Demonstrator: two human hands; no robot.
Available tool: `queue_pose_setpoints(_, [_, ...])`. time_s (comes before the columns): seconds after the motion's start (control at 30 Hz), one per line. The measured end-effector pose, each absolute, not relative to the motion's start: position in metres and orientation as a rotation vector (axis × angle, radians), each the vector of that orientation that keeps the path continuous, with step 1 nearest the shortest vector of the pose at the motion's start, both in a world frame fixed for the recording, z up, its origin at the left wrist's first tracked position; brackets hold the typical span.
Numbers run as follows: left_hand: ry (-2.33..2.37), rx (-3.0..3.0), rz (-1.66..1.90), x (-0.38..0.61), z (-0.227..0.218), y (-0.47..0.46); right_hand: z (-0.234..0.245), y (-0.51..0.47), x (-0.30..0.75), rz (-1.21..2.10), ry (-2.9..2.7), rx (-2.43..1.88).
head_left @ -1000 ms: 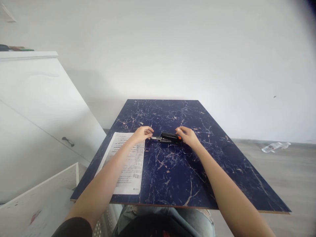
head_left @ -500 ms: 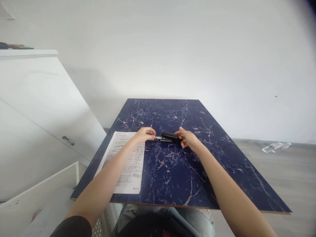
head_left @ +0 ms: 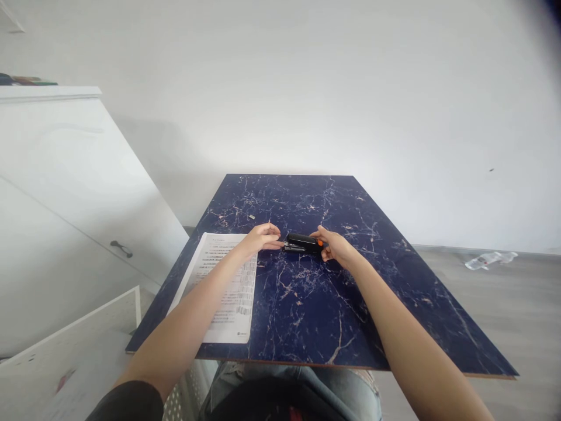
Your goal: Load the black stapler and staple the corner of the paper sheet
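Observation:
A black stapler (head_left: 302,242) with an orange part at its rear lies sideways on the blue marbled table (head_left: 298,316). Its jaws are parted toward the left, and some metal shows between them. My right hand (head_left: 335,245) grips the rear end, thumb and fingers around the orange part. At the stapler's front, my left hand (head_left: 263,238) has its fingers stretched out and apart, the tips at or touching the metal mouth. Under my left forearm lies a stack of printed paper (head_left: 225,318).
A small pale piece (head_left: 252,217) lies on the table beyond my left hand. To the left stands a white cabinet (head_left: 52,175) with a dark handle. Clear plastic packaging (head_left: 488,260) rests on the floor at right. A white wall (head_left: 298,88) rises behind the table.
My left hand has moved slightly right, toward the stapler. The metal strip that stuck out of the front now sits further inside. My right hand keeps its grip.

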State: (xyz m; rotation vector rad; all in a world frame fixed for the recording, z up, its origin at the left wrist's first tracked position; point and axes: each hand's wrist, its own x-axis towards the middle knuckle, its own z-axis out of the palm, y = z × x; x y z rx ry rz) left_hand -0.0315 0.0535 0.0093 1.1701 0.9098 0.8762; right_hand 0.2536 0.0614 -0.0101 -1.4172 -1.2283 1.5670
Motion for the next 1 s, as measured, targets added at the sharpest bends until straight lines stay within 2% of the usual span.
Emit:
queue_pose_setpoints(0.73, [0.953, 1.209, 0.919, -0.018, 0.001, 0.049, -0.009, 0.06, 0.252, 1.602, -1.224, -1.375])
queue_pose_setpoints(1.0, [1.305, 1.669, 1.099, -0.017, -0.003, 0.047, -0.009, 0.061, 0.251, 1.564, -1.216, -1.399])
